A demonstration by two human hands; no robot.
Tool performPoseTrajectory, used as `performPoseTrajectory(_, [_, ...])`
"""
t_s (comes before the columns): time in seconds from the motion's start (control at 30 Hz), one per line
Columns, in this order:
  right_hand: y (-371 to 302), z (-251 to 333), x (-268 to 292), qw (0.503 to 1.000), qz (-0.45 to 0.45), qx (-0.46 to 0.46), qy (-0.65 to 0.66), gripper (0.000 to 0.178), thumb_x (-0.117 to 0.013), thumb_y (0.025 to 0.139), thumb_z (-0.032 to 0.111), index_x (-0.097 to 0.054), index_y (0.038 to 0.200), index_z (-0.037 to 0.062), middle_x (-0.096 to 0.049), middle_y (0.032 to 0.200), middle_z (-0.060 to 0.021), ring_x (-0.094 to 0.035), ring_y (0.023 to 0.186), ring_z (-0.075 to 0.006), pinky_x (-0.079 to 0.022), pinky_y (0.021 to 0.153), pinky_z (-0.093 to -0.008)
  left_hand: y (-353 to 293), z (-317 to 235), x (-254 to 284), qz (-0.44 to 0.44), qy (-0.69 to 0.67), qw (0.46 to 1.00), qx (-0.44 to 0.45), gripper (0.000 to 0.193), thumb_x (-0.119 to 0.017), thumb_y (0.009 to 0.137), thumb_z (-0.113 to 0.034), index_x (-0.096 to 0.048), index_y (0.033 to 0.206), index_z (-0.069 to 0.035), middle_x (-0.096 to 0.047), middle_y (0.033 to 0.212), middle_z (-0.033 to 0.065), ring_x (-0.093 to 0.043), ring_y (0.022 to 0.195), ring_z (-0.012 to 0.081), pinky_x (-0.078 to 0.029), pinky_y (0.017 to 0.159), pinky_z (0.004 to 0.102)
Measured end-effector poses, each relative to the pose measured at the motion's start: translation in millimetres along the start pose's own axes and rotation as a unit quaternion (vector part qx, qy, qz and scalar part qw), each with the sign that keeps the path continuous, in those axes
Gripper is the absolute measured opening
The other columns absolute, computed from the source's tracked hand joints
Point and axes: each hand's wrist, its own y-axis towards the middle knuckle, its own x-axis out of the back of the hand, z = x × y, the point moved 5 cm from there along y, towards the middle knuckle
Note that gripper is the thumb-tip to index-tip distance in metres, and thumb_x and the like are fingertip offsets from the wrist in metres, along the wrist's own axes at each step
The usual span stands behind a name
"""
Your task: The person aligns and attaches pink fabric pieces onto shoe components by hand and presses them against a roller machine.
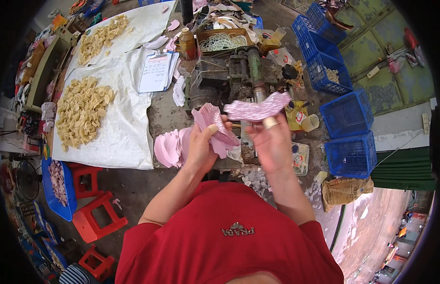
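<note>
My left hand (203, 144) is closed around several curved pink cut pieces (213, 125), one with a shiny crinkled face. A single curved strip of shiny pink material (257, 108) is gripped at its lower edge by my right hand (271, 142), with its ends pointing left and right. A pale band (270, 123) wraps one finger of that hand. Just beyond both hands stands a worn green and black machine (229, 75) with an upright column. More matte pink pieces (171, 147) lie fanned in a stack on the bench, left of my left hand.
On a white sheet (127, 128) at left lie heaps of small tan pieces (82, 111). A clipboard (156, 71), a brown bottle (187, 43) and a box of pale cord (223, 41) sit behind. Blue crates (350, 154) line the right; red stools (99, 217) stand lower left.
</note>
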Motion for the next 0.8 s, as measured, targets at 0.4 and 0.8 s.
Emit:
performPoseTrajectory(0.4, [-10,-46,-2,0.945,0.040,-0.045,-0.322,0.035,-0.067,0.077,0.004,-0.052,0.109,-0.0003,-0.060,0.097,-0.0059,-0.057,0.085,-0.0117,-0.046,0.076,-0.0265,-4,-17,-13,0.028,-0.096,0.995,-0.030,0.055,-0.055,0.085,-0.010,-0.031,0.134,-0.005,-0.053,0.118,0.0121,-0.054,0.106,0.0221,-0.045,0.093,0.0402])
performPoseTrajectory(0.8, [6,-24,-28,0.772,0.136,0.220,-0.580,0.014,-0.066,0.077,0.011,-0.060,0.087,0.0037,-0.056,0.095,-0.0093,-0.049,0.094,-0.0293,-0.038,0.083,-0.0383,-9,-16,-16,0.101,0.002,0.994,-0.045,0.057,-0.055,0.087,-0.007,-0.027,0.136,-0.005,-0.047,0.128,0.0153,-0.045,0.120,0.0217,-0.038,0.100,0.0363])
